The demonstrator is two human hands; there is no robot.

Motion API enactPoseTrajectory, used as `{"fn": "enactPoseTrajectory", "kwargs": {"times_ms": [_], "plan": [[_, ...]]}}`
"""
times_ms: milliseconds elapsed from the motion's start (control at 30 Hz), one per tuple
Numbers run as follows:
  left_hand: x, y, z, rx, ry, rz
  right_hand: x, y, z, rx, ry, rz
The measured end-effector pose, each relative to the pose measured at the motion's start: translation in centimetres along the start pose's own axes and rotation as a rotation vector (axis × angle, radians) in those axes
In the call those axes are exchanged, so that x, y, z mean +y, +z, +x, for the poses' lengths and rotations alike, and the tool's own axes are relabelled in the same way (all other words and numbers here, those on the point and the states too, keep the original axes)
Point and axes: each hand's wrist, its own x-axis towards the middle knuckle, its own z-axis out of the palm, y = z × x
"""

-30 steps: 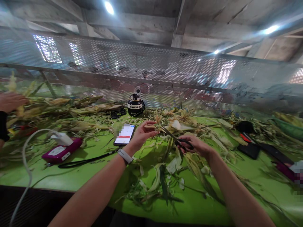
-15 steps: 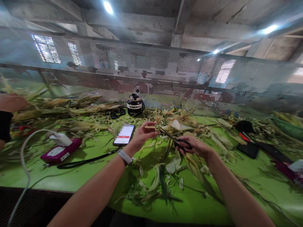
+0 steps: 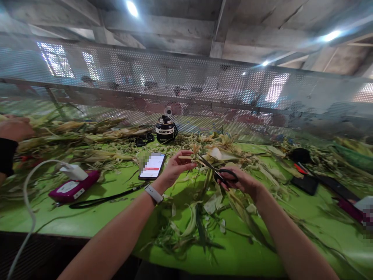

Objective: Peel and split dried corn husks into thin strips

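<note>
Over the green table (image 3: 105, 214), our left hand (image 3: 175, 166) pinches a pale husk piece (image 3: 194, 150), its frayed end jutting out beside the scissors (image 3: 216, 172) our right hand (image 3: 242, 181) grips.

Surface (image 3: 87, 223): vivid green, I read it as plain. Scissors (image 3: 224, 175): black handles, dull grey blades. Held piece (image 3: 184, 157): pale tan. Husks (image 3: 221, 153) near it: cream and straw; the leafy heap (image 3: 113, 132) far left goes straw-brown, streaked green. Flask (image 3: 165, 132): black, cream band, dark lettering. Phone (image 3: 152, 167): white screen, red bar, pixelated patch, dark edge. Power strip (image 3: 67, 190): magenta with white panels; plug (image 3: 74, 172) and cable (image 3: 27, 190) white. Cord (image 3: 110, 198): black. Watch band (image 3: 154, 193): pale grey. Neighbour's sleeve (image 3: 7, 155): black. From my remote seat, the screen (image 3: 192, 74) shows grey, dotted all over with small holes; basket (image 3: 351, 154) at right, deep green.
</note>
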Motion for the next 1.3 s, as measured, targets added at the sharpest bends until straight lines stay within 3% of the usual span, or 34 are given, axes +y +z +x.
{"fn": "enactPoseTrajectory", "kwargs": {"times_ms": [400,667,900,1100,1300], "plan": [[0.0,0.0,-0.3,-0.133,-0.036,0.013,-0.3,0.3,0.0,-0.022,0.049,0.033],[0.0,0.0,-0.2,-0.121,-0.047,0.006,-0.5,0.8,0.0,-0.015,0.039,0.062],[-0.1,-0.2,0.1,0.018,-0.106,-0.083,-0.8,1.1,-0.1,0.029,-0.016,-0.035],[-0.1,-0.5,0.3,0.089,-0.131,-0.163,-0.8,0.8,0.0,0.206,-0.133,0.096],[0.0,-0.2,0.0,0.007,-0.153,-0.132,-0.2,0.7,0.4,0.079,-0.11,-0.017]]}}
